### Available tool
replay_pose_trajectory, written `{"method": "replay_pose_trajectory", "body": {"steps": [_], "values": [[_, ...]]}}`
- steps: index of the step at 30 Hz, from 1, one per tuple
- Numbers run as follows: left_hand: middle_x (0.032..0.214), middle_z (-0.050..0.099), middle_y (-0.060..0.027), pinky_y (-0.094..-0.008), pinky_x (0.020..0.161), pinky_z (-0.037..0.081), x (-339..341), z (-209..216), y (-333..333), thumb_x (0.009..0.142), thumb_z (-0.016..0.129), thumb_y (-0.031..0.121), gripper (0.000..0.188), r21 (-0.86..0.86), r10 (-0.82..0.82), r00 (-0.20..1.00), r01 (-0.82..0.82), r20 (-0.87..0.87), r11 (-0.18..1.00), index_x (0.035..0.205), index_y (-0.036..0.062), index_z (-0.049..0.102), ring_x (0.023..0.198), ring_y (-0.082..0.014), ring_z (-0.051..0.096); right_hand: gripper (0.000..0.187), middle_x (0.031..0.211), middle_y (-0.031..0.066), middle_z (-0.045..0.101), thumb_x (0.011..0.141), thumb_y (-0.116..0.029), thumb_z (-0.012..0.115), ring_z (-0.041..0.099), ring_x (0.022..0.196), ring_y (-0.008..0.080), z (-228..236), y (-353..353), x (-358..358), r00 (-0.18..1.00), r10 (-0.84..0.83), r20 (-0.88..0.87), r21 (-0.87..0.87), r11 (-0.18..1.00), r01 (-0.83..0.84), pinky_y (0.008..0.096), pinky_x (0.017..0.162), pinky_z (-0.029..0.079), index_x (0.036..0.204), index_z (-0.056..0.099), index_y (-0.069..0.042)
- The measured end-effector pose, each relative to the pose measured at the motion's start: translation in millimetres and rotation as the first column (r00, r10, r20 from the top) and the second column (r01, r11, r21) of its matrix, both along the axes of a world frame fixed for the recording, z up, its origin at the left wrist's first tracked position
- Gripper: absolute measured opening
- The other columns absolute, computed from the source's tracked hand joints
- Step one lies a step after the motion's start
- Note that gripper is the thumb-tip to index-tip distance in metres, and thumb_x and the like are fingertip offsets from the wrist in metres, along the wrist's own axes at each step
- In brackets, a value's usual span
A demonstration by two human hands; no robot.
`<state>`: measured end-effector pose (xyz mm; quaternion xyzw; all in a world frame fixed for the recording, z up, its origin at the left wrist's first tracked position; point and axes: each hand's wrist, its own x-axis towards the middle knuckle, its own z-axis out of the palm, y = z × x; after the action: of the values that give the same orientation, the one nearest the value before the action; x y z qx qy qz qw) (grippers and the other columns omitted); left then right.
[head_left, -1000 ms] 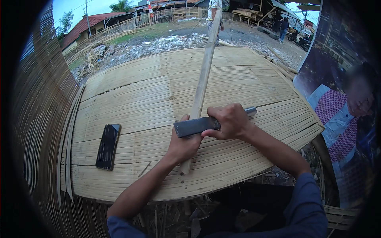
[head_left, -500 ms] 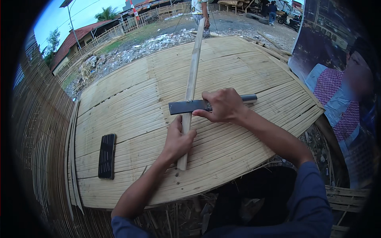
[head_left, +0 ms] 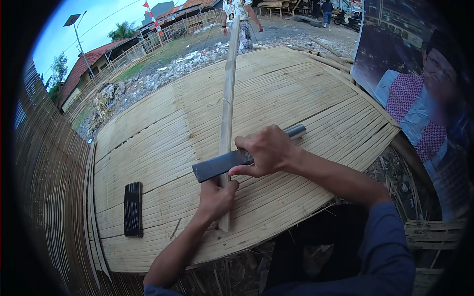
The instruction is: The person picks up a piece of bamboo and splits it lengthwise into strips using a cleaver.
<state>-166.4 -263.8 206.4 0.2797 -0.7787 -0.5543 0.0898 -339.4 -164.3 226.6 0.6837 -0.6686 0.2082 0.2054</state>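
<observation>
A long, pale wooden strip [head_left: 227, 101] points away from me across the slatted bamboo platform [head_left: 153, 155], its far end raised. My left hand [head_left: 215, 200] is closed round the strip close to its near end. In my right hand [head_left: 269, 152] is a broad-bladed knife [head_left: 215, 166], fingers wrapped round its grip, thumb along the blade side. The dark, square-ended blade lies across the strip just beyond my left hand and partly covers that hand's fingers. A shiny tube-like metal handle end [head_left: 296, 131] sticks out to the right. Where the edge meets the wood is hidden.
A dark phone [head_left: 133, 209] lies on the platform at left. A woven bamboo wall [head_left: 49, 182] borders the left side, a printed banner [head_left: 395, 103] the right. Beyond the far edge a person [head_left: 242, 24] stands near littered ground [head_left: 173, 64]. Bamboo poles [head_left: 331, 63] lie at far right.
The knife has come nearer along the strip toward my left hand, and its blade end has tipped closer to me. My view has shifted slightly. The person beyond the platform has changed position.
</observation>
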Motion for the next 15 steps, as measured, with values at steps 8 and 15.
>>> {"method": "replay_pose_trajectory", "body": {"steps": [8,15], "values": [[0.077,0.054,-0.0091,-0.0312,0.063,0.046,0,4,16,0.069,0.056,0.002,0.037,-0.315,-0.102,0.958,0.013,-0.268,0.949,0.104,-0.0036,0.046,0.068,-0.0161,0.052,0.071,0.042,0.0046,0.044,0.079,-0.075,0.047,0.053,0.038,0.0236,10,2,-44,0.971,-0.149,0.188,-0.197,0.962,0.186,0.0351,0.040,0.043,0.058,0.050,-0.007],[0.076,0.053,-0.0059,-0.0296,0.059,0.044,3,-1,9,0.071,0.058,0.004,0.036,-0.060,-0.047,0.957,0.031,-0.287,0.998,0.105,-0.0040,0.048,0.064,-0.0123,0.049,0.070,0.044,0.0050,0.047,0.076,-0.075,0.050,0.055,0.039,0.0227,4,6,-26,0.995,-0.001,0.095,-0.173,0.985,0.017,0.0337,0.039,0.044,0.059,0.049,-0.007]]}}
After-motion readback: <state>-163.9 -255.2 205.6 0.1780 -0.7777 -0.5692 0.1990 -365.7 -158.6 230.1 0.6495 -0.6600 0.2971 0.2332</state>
